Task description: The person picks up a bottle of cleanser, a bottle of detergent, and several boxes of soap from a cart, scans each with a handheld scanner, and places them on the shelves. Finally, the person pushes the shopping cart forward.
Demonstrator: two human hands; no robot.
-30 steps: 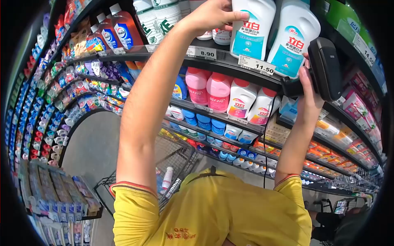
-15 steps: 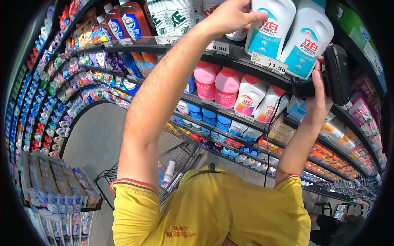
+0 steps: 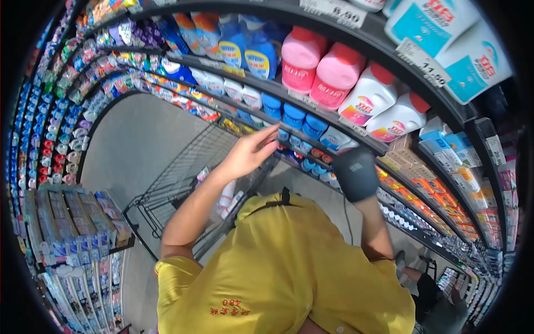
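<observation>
My left hand [image 3: 251, 151] is raised in front of the lower shelves, its fingers stretched out and nothing in it. Behind its fingertips stand blue-lidded tubs [image 3: 293, 117]. My right hand [image 3: 367, 205] is wrapped round a black handheld device [image 3: 356, 173] with a thin cable [image 3: 348, 220] hanging from it; the device hides most of the fingers and is blurred. Just above it, white bottles with red caps [image 3: 370, 96] stand on a shelf beside pink bottles [image 3: 337, 75]. White and teal bleach bottles [image 3: 431, 19] sit on the shelf higher up.
A wire shopping cart [image 3: 161, 200] with a white bottle [image 3: 227, 195] in it stands at my left. Long curved shelves of packed goods run along both sides. A display rack [image 3: 72, 222] is at the lower left. Another person [image 3: 442, 303] is at the lower right.
My left hand has let go of the bleach bottle and come down from the upper shelf. My right hand has lowered the black device to the left, and the view has tilted down.
</observation>
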